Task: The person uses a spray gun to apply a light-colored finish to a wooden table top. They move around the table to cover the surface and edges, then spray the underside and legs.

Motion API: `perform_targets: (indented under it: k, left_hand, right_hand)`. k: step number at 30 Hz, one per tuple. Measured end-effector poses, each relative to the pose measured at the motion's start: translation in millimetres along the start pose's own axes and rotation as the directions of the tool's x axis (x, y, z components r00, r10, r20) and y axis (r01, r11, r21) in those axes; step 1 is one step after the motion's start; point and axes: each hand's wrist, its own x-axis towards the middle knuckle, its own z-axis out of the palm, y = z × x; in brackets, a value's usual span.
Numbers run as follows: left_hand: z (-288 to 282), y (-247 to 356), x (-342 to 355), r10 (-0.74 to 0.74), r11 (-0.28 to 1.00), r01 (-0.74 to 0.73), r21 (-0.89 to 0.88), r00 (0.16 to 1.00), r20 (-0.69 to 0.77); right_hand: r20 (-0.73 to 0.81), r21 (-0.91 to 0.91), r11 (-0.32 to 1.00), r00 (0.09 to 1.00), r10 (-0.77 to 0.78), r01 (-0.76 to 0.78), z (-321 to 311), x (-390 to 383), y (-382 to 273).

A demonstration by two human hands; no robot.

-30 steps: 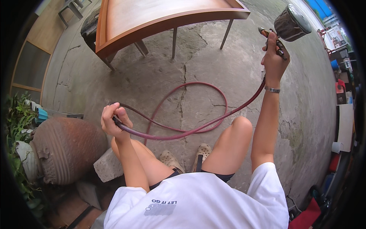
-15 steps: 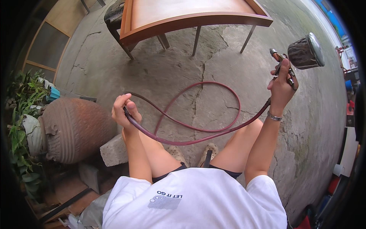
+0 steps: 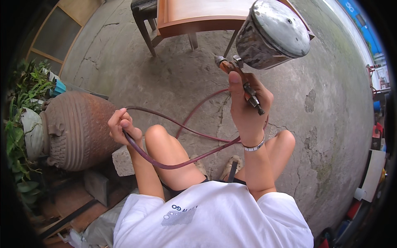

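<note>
My right hand [image 3: 251, 103] is wrapped round a spray gun [image 3: 248, 93], raised at the centre right. On the gun sits a paint-stained metal cup [image 3: 264, 39] with a grey lid, tilted to the right. From below my right hand a dark red air hose [image 3: 178, 166] sags across to my left hand [image 3: 125, 126], whose fingers are closed on it. Part of the hose loops on the floor beyond my knees. Ahead stands a wooden-framed panel [image 3: 194, 25] with a whitish face and brown edge; the cup covers part of its right side.
A big ribbed clay jar [image 3: 78, 130] lies at the left beside plants [image 3: 25, 120] and a stone block [image 3: 123, 162]. A dark stool [image 3: 144, 25] stands under the panel's left end. The concrete floor [image 3: 326, 136] is cracked. Assorted objects line the far right edge.
My right hand has brought the spray gun left and closer, from the far right to in front of the panel. My left hand has shifted slightly left and down, still on the hose.
</note>
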Motion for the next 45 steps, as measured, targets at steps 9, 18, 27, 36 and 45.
perform_targets:
  k: [9, 18, 27, 36, 45]
  left_hand:
    - [-14, -8, 1, -0.025, 0.996, 0.02, -0.082, 0.998, -0.06]
    - [2, -2, -4, 0.139, 0.99, -0.138, -0.04, 0.99, 0.024]
    - [-9, -6, -4, 0.13, 0.991, -0.13, -0.009, 0.991, -0.016]
    - [-35, -4, -4, 0.034, 0.999, -0.034, -0.006, 0.999, -0.015]
    - [-34, 6, -5, 0.019, 1.0, -0.019, -0.012, 1.0, -0.02]
  right_hand:
    - [0.164, 0.072, 0.99, 0.978, -0.128, 0.118, 41, -15, -34]
    - [-0.32, -0.205, 0.974, 0.947, 0.026, -0.096, -46, 30, 41]
    - [-0.422, -0.151, 0.968, 0.899, 0.122, -0.202, -55, 18, 32]
    - [0.008, -0.051, 0.999, 1.0, -0.002, 0.003, 36, -38, -6]
    - [0.167, 0.055, 0.986, 0.972, -0.167, 0.16, 59, -47, -11]
